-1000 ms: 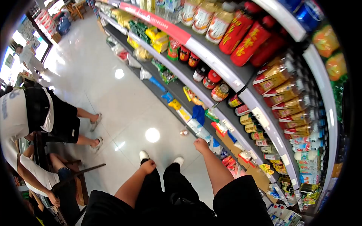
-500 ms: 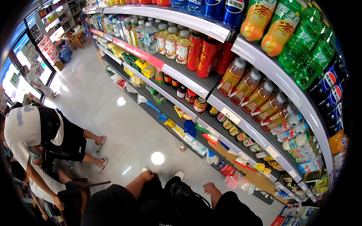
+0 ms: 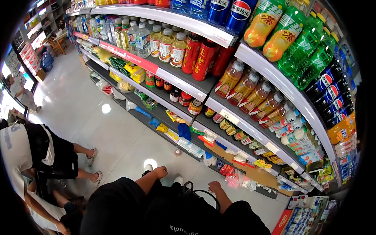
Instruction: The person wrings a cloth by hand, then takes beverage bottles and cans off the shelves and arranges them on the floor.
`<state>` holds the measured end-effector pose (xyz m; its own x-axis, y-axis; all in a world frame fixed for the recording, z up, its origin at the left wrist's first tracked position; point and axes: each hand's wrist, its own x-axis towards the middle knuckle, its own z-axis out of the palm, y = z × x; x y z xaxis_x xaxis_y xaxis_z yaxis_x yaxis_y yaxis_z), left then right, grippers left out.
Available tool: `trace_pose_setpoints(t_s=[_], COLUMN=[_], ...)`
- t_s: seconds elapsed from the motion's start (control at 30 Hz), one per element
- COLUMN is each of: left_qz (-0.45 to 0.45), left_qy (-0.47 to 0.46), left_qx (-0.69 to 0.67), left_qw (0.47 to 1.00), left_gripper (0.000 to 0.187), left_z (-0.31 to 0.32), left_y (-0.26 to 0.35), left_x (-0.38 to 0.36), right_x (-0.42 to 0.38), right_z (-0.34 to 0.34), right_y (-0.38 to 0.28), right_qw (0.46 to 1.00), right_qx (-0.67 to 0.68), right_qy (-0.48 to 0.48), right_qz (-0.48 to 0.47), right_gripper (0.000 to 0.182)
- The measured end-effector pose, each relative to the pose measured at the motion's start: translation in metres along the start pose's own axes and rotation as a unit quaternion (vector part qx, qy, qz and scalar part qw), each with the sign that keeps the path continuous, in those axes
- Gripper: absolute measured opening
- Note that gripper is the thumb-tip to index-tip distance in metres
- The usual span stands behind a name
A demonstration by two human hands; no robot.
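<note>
My left hand point(image 3: 159, 172) hangs in front of my body with its fingers curled closed, and nothing shows in it. Off to the right, my right hand point(image 3: 214, 187) hangs loosely with the fingers a little apart and holds nothing. Between them are black clothing and a black strap point(image 3: 203, 192). Beyond both hands stands a long store shelf point(image 3: 172, 74) with drinks and jars. The lowest shelf, with plastic-wrapped goods point(image 3: 233, 175), is nearest to my right hand. Neither hand touches the shelf.
Red cans point(image 3: 205, 58), amber bottles point(image 3: 243, 94) and green soda bottles point(image 3: 301, 55) line the shelves. At left a person in a white shirt point(image 3: 17, 149) bends over beside another person. A further person point(image 3: 21, 92) is near the doorway. Boxed goods point(image 3: 299, 213) stand at lower right.
My view has shifted slightly to the right, so the shelves and the people appear further left. My left hand has swung forward a little; my right hand stays low and empty.
</note>
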<state>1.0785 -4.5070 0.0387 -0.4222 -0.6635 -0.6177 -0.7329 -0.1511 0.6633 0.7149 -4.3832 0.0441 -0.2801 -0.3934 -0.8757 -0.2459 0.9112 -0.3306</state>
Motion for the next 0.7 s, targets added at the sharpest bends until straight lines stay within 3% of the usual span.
trace_pose_setpoints(t_s=[0.07, 0.1, 0.17, 0.27, 0.3, 0.33, 0.37, 0.4, 0.43, 0.47, 0.5, 0.57, 0.63, 0.67, 0.7], left_qz=[0.013, -0.005, 0.035, 0.01, 0.006, -0.001, 0.001, -0.016, -0.035, 0.007, 0.015, -0.021, -0.132, -0.17, -0.17], left_qy=[0.011, -0.01, 0.04, 0.047, 0.052, 0.049, 0.033, 0.039, -0.008, -0.052, -0.089, -0.232, -0.194, -0.191, -0.197], left_qx=[0.027, -0.014, 0.032, 0.061, 0.076, 0.087, 0.112, 0.149, 0.185, 0.275, 0.328, 0.338, 0.244, 0.22, 0.23], left_qw=[0.999, 1.0, 0.998, 0.997, 0.996, 0.995, 0.993, 0.988, 0.982, 0.96, 0.94, 0.912, 0.941, 0.941, 0.938], left_gripper=[0.032, 0.032, 0.029, 0.033, 0.035, 0.036, 0.037, 0.034, 0.034, 0.034, 0.033, 0.044, 0.045, 0.046, 0.046], left_z=[-0.025, -0.036, -0.059, -0.103, -0.113, -0.122, -0.129, -0.137, -0.148, -0.145, -0.132, -0.142, -0.163, -0.181, -0.186], left_y=[-0.001, -0.013, -0.037, -0.066, -0.083, -0.1, -0.122, -0.131, -0.14, -0.18, -0.24, -0.271, -0.252, -0.212, -0.211], left_x=[0.003, 0.011, 0.02, 0.015, 0.016, 0.015, 0.017, 0.008, 0.0, 0.013, 0.039, 0.032, -0.002, -0.024, -0.021], right_x=[-0.008, 0.0, 0.005, 0.004, 0.008, 0.008, -0.01, 0.002, 0.013, 0.01, 0.005, -0.004, -0.007, -0.008, -0.002], right_z=[0.01, 0.016, 0.024, 0.045, 0.056, 0.068, 0.082, 0.09, 0.101, 0.108, 0.116, 0.131, 0.143, 0.149, 0.153], right_y=[-0.013, -0.018, -0.023, -0.05, -0.058, -0.063, -0.081, -0.075, -0.069, -0.075, -0.083, -0.087, -0.08, -0.076, -0.062], right_qw=[1.0, 0.987, 0.949, 0.874, 0.885, 0.963, 0.997, 0.997, 0.972, 0.957, 0.95, 0.941, 0.939, 0.938, 0.894], right_qx=[-0.001, -0.101, -0.199, -0.371, -0.33, -0.184, -0.011, -0.004, -0.106, -0.141, -0.165, -0.195, -0.209, -0.216, -0.283], right_qy=[-0.001, -0.024, -0.043, -0.064, -0.044, -0.037, 0.011, 0.015, 0.028, 0.039, 0.041, 0.042, 0.041, 0.04, 0.052], right_qz=[0.001, -0.125, -0.243, -0.308, -0.326, -0.195, -0.074, -0.074, -0.209, -0.251, -0.263, -0.275, -0.272, -0.27, -0.344], right_gripper=[0.015, 0.015, 0.016, 0.015, 0.012, 0.009, 0.008, 0.008, 0.009, 0.01, 0.011, 0.012, 0.012, 0.012, 0.012])
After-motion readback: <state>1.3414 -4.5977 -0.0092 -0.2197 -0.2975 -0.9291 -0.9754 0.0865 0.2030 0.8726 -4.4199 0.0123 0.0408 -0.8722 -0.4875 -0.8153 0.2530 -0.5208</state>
